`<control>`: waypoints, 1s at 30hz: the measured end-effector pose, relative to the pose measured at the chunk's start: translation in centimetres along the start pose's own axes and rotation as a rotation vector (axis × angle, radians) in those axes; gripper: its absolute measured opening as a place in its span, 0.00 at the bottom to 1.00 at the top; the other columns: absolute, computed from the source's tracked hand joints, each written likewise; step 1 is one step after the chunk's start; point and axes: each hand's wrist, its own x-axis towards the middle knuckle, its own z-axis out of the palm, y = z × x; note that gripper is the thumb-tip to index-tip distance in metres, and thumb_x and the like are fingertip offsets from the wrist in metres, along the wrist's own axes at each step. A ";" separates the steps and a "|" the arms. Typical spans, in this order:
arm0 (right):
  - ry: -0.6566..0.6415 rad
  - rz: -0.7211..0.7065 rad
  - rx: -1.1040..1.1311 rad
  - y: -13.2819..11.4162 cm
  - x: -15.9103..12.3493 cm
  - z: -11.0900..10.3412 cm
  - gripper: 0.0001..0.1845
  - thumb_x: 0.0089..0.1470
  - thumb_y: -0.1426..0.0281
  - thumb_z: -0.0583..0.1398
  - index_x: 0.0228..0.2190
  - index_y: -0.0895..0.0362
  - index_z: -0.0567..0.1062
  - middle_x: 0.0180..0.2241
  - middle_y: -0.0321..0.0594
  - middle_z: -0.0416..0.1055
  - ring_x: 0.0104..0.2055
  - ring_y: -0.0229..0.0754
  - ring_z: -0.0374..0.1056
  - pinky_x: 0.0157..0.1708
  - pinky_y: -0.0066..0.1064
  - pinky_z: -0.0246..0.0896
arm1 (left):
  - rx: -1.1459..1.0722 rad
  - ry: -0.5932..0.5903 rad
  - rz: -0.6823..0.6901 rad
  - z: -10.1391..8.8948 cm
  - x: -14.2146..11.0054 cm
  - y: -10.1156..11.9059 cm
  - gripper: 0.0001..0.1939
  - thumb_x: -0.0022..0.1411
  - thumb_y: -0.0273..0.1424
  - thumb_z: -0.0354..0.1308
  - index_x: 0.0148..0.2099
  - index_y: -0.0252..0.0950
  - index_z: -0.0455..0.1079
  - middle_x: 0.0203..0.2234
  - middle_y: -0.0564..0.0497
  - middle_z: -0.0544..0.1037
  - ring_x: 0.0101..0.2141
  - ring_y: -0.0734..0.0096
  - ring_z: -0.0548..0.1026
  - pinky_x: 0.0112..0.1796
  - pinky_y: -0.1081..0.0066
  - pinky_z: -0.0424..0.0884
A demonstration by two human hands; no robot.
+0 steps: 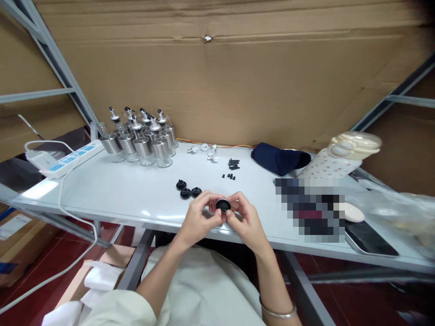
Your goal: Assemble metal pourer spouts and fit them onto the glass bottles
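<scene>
Between my two hands, above the front edge of the table, is a round black stopper [223, 204] with a thin silvery rim. My left hand [200, 217] pinches its left side with thumb and fingertips. From the right, the thumb and fingers of my right hand [246, 222] grip the same piece. Three similar black stoppers [185, 193] lie just beyond my left hand. Farther back are small black caps [230, 176], several slim black parts [234, 164] and several silvery-white spout pieces [212, 156].
Several glass bottles with steel bands [143, 149] stand at the back left, most with pourers. Left of them lies a power strip [73, 158] with a white cable. On the right are a dark blue cap [280, 158], a dotted flask [335, 158] and a phone [370, 237].
</scene>
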 end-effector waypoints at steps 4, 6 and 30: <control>-0.011 0.018 0.066 0.1 0.0 0.1 0.07 0.52 0.67 0.58 0.31 0.54 0.62 0.23 0.32 0.72 0.23 0.36 0.65 0.23 0.25 0.57 | 0.022 0.024 0.013 0.1 0.1 0.0 0.13 0.54 0.24 0.55 0.43 0.33 0.73 0.29 0.51 0.70 0.30 0.72 0.68 0.33 0.74 0.67; -0.035 0.039 0.133 0.4 0.0 0.1 0.07 0.54 0.66 0.57 0.31 0.54 0.62 0.23 0.33 0.73 0.23 0.37 0.67 0.24 0.26 0.59 | 0.023 0.044 0.026 0.1 0.1 0.1 0.12 0.54 0.25 0.55 0.42 0.33 0.74 0.28 0.51 0.70 0.30 0.72 0.68 0.32 0.74 0.67; 0.010 0.093 0.127 0.2 0.2 0.2 0.09 0.47 0.67 0.59 0.28 0.54 0.61 0.20 0.31 0.68 0.20 0.34 0.62 0.22 0.25 0.56 | 0.039 0.012 0.019 0.0 0.0 0.2 0.12 0.53 0.25 0.55 0.41 0.35 0.74 0.28 0.51 0.71 0.30 0.72 0.69 0.31 0.75 0.68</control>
